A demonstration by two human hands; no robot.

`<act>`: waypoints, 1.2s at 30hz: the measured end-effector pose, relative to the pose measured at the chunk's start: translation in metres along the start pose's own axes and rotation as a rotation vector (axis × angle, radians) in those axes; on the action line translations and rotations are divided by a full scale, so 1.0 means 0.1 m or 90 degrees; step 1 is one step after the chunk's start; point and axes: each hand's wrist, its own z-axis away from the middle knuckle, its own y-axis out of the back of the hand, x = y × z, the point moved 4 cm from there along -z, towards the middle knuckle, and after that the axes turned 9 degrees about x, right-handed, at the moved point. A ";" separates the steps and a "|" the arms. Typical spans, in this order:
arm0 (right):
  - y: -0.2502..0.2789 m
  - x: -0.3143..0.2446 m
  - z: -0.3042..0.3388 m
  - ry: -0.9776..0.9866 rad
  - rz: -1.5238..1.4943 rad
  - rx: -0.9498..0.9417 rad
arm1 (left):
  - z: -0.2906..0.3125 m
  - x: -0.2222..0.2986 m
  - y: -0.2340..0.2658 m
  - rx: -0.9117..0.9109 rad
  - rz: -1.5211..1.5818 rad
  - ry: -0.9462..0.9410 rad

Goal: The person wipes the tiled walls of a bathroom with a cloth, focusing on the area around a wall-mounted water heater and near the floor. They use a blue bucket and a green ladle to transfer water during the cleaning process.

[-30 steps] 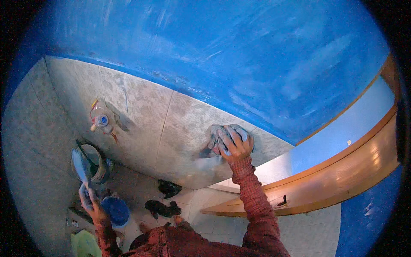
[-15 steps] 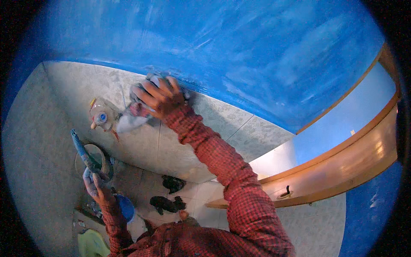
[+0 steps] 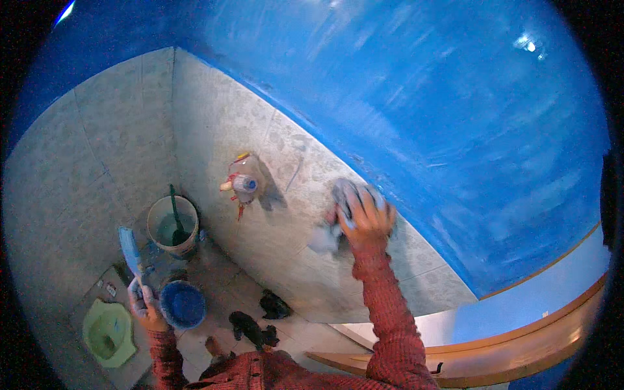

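Brush (image 3: 130,248) is gripped by left hand (image 3: 148,311) at eight o'clock, rag (image 3: 324,240) by right hand (image 3: 368,221) at four o'clock

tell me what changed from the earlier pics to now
The view shifted. The right hand and its cloth swept left near the blue-capped wall fixture, then back right. The brush in the left hand, earlier in front of the bucket, now shows left of it. Nothing was let go; both things stay held.

Cloth (image 3: 324,239) partly hidden, door (image 3: 520,359) cut off
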 end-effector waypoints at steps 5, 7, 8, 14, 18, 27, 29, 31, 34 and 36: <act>-0.79 -0.57 -0.62 0.064 -0.021 0.020 | 0.09 -0.05 0.04 0.033 0.033 -0.043; -1.08 -0.78 -0.82 0.076 -0.025 0.026 | 0.14 -0.12 0.17 0.016 0.056 -0.003; -1.19 -0.83 -0.91 0.081 -0.020 0.026 | 0.11 -0.12 0.18 0.016 0.058 0.004; -1.22 -1.00 -0.91 0.104 -0.067 -0.066 | 0.06 -0.07 0.51 0.057 0.020 0.029; -0.84 -0.71 -0.09 0.080 -0.004 -0.157 | 0.03 -0.11 0.75 0.093 0.049 0.111; -0.77 -0.76 -0.44 0.075 0.040 -0.169 | -0.23 -0.32 1.02 0.083 -0.020 0.037; -0.93 -0.83 -0.63 0.066 0.050 -0.105 | -0.24 -0.29 0.84 0.099 0.047 -0.004; -1.03 -0.87 -0.48 0.084 0.051 -0.116 | -0.21 -0.29 0.70 0.085 0.040 -0.043; -1.13 -0.96 0.00 0.141 -0.004 -0.140 | -0.20 -0.18 0.52 0.053 0.060 0.016; -1.24 -0.91 0.65 0.162 -0.025 -0.253 | -0.17 -0.03 0.49 0.011 0.060 -0.011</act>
